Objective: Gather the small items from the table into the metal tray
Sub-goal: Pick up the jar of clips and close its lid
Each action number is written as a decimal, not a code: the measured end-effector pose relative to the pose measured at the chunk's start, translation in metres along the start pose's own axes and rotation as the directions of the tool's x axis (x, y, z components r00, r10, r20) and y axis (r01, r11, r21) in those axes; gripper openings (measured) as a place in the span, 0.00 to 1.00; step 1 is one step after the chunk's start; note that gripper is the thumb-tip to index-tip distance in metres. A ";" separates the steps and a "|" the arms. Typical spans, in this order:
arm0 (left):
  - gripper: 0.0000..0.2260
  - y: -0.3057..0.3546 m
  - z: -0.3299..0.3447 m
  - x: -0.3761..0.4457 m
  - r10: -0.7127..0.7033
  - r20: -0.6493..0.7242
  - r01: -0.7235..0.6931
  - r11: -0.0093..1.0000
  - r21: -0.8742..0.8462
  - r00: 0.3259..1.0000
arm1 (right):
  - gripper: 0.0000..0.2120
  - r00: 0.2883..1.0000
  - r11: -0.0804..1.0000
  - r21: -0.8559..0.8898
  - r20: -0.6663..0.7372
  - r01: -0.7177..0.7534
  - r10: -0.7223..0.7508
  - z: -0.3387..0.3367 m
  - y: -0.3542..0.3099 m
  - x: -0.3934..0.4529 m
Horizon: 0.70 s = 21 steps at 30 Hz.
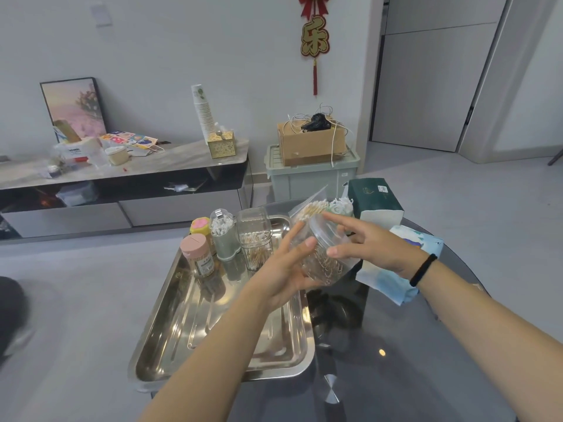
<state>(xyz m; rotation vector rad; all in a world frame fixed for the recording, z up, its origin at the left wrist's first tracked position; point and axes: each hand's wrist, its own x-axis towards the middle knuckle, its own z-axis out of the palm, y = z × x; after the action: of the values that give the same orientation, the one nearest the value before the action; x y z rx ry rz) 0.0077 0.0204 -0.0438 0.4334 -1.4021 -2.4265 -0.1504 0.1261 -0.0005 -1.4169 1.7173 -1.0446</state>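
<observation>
Two hands share the grip: our left hand (286, 269) cups the clear jar (323, 254) from below while our right hand (368, 245) steadies its lid end with spread fingers, likely to keep it level above the metal tray (182, 330) on the desk (396, 345), beside the containers already gathered.

Silver metal tray (182, 336), pink-lidded bottle (199, 254), yellow lid with pink flower (200, 224), dark green tissue pack (376, 194), black wristband (423, 270), dark glass tabletop (396, 360).
</observation>
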 end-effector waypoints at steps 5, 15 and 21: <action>0.42 0.000 -0.001 -0.005 -0.024 0.007 0.024 1.000 0.002 1.000 | 0.36 0.995 1.000 -0.025 0.094 -0.014 0.016 -0.001 0.004 0.002; 0.42 0.005 -0.004 -0.005 -0.102 0.095 0.092 0.990 0.107 0.990 | 0.40 0.979 0.998 -0.069 0.204 0.015 0.000 -0.007 0.003 -0.005; 0.40 0.010 -0.010 -0.008 -0.156 0.136 0.136 0.980 0.145 0.978 | 0.39 0.972 0.996 0.085 0.227 0.035 -0.053 -0.006 0.000 -0.009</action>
<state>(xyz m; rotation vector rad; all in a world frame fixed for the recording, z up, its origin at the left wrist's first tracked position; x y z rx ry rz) 0.0200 0.0115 -0.0392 0.4097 -1.6580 -2.5342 -0.1544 0.1355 0.0020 -1.4686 1.4687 -0.9229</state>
